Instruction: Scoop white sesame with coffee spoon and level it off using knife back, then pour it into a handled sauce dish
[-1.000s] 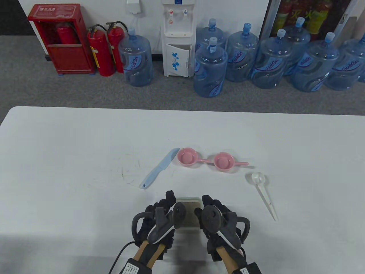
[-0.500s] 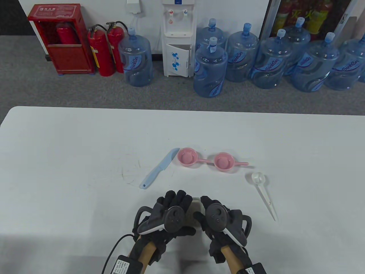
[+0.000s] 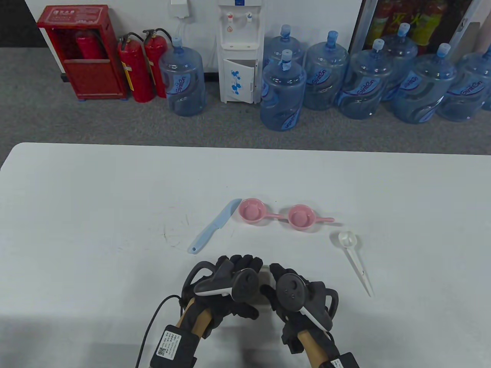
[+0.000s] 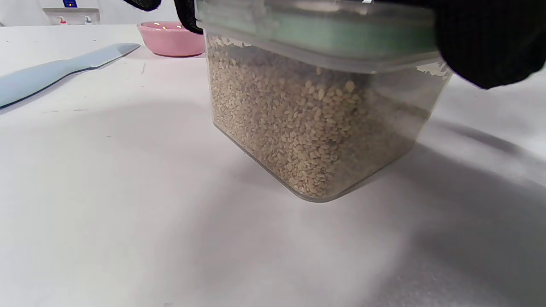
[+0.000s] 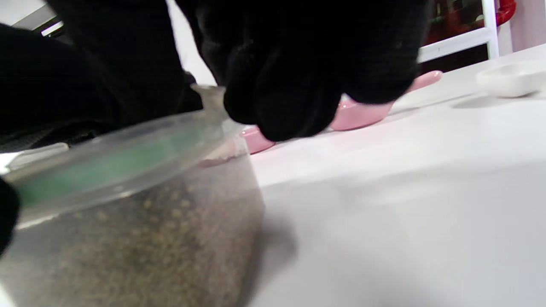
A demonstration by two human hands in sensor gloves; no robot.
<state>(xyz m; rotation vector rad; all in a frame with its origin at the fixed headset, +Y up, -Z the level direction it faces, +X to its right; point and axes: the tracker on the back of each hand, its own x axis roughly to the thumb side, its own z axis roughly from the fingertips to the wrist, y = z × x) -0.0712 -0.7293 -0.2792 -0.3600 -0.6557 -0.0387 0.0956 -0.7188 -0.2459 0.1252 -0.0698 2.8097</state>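
Left wrist view: clear sesame container (image 4: 320, 123), green-sealed lid (image 4: 315, 30) on, sits at frame centre, nearly full of pale seed. Left hand (image 3: 226, 283) curls over the lid, right hand (image 3: 295, 291) pinches its edge, probably to open it. Knife (image 3: 214, 226), sauce dishes (image 3: 251, 211), coffee spoon (image 3: 355, 257) lie untouched above.

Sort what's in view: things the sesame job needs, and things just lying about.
Needed: sesame box, held by left hand and right hand; spoon; knife; one pink dish.

Lying about: second pink dish, water bottles, fire extinguishers, water dispenser.
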